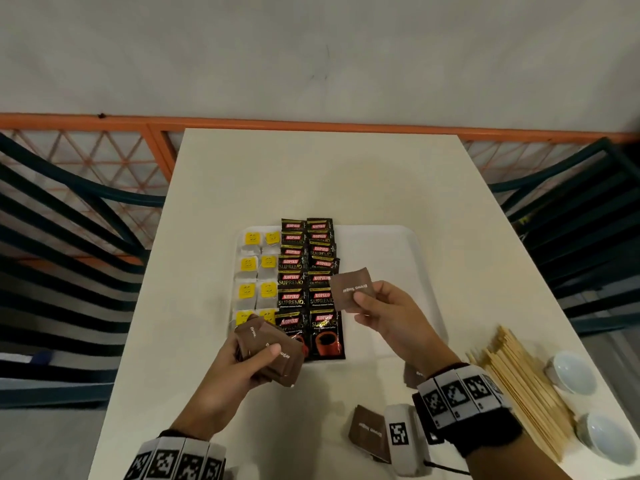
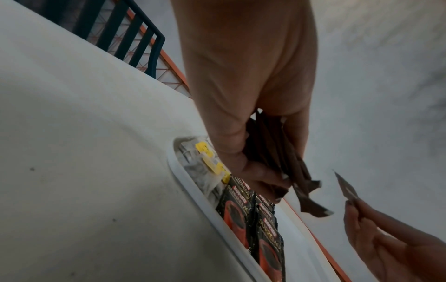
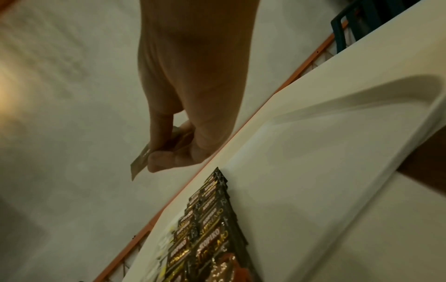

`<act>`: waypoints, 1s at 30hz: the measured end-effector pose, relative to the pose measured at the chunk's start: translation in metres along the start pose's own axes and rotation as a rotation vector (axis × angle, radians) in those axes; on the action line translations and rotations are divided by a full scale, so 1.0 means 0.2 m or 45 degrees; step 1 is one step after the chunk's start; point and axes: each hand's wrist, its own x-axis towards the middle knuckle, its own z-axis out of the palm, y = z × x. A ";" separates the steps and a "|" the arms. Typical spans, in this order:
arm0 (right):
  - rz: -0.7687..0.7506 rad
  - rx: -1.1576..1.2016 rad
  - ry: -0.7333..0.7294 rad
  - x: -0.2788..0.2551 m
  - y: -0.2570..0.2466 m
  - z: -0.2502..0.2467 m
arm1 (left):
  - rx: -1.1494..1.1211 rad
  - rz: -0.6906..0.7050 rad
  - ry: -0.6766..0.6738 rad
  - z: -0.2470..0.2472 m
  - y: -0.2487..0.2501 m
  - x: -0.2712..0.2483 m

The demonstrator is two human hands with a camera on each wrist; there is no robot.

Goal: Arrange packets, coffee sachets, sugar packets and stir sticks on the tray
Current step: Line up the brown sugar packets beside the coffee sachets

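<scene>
Right hand [image 1: 388, 313] pinches flat square brown sugar packet [image 1: 351, 289]; left hand [image 1: 242, 365] grips stack [image 1: 273, 351].

1. A cream-white desk [image 1: 311, 174] with a smooth top fills the middle of the head view.
2. Beyond its far edge rises a plain pale grey wall [image 1: 311, 53].
3. An orange rail [image 1: 242, 122] runs along the foot of the wall, with an orange lattice panel [image 1: 86, 154] below it.
4. Dark teal slatted chairs stand at each side: one left [image 1: 62, 237], one right [image 1: 581, 209].
5. The light is dim and soft, with faint shadows on the desk.
</scene>
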 end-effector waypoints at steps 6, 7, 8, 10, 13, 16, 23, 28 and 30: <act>0.011 0.303 -0.079 0.03 -0.07 -0.01 | -0.025 -0.010 0.042 0.03 -0.01 0.02; 0.025 0.357 -0.093 0.04 -0.08 -0.03 | -0.030 -0.015 0.050 0.04 -0.01 0.02; 0.034 0.378 -0.102 0.05 -0.09 -0.05 | -0.034 -0.019 0.061 0.04 -0.02 0.01; 0.051 0.347 -0.112 0.07 -0.10 -0.09 | -0.034 -0.019 0.061 0.06 -0.02 0.01; 0.074 0.166 -0.155 0.13 -0.10 -0.16 | -0.047 -0.015 0.079 0.08 -0.04 0.01; 0.067 -0.173 -0.176 0.23 -0.12 -0.21 | -0.054 -0.017 0.108 0.10 -0.05 0.01; -0.120 -0.749 0.115 0.57 -0.23 -0.27 | -0.046 0.046 0.196 0.13 0.00 0.04; -0.106 -0.609 0.196 0.81 -0.25 -0.24 | -0.071 0.069 0.202 0.13 0.04 0.09; -0.059 -0.554 0.223 0.87 -0.24 -0.23 | -0.067 0.083 0.192 0.13 0.05 0.11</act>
